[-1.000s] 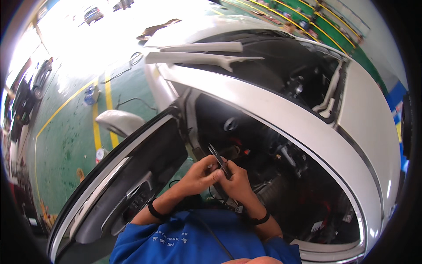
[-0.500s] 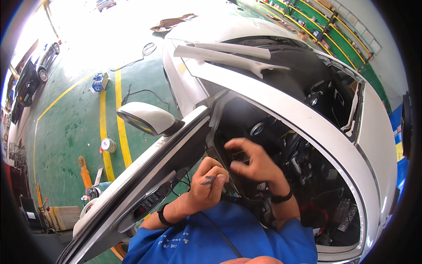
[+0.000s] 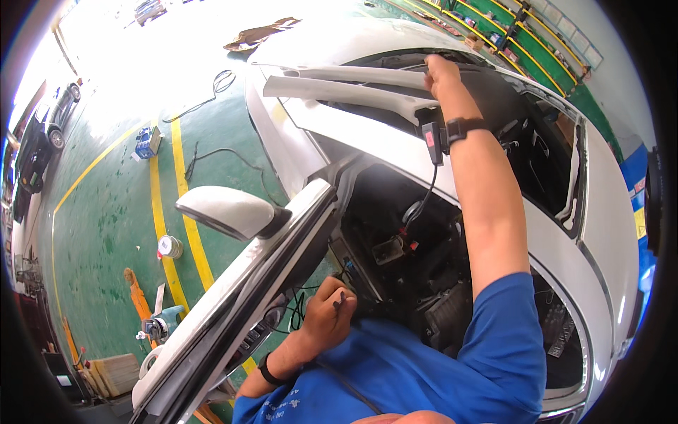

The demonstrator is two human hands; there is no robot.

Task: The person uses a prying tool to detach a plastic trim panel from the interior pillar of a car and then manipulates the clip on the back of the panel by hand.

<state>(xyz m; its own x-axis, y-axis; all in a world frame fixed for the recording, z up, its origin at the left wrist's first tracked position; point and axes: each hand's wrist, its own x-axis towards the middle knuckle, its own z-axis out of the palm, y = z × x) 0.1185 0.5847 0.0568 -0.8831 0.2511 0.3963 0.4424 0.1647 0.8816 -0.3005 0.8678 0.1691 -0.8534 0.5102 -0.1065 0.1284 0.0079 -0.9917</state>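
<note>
My left hand is closed in a fist in front of my chest, by the inner side of the open car door. A small dark pointed piece sticks out of it; its kind is unclear. My right arm stretches over the white roof edge to the windscreen opening. There my right hand is closed at the end of a long pale trim strip; what its fingers hold is hidden. A second pale trim piece lies alongside. A small black box with a cable hangs at my right wristband.
The white door mirror juts out left. Loose dark cables hang by the door panel. A blue box, a white tub and cables lie on the green floor. Yellow-edged shelves stand at far right.
My right hand has gone from the door opening up and forward over the roof edge to the trim strips. My left hand has dropped slightly, still closed on the small dark piece.
</note>
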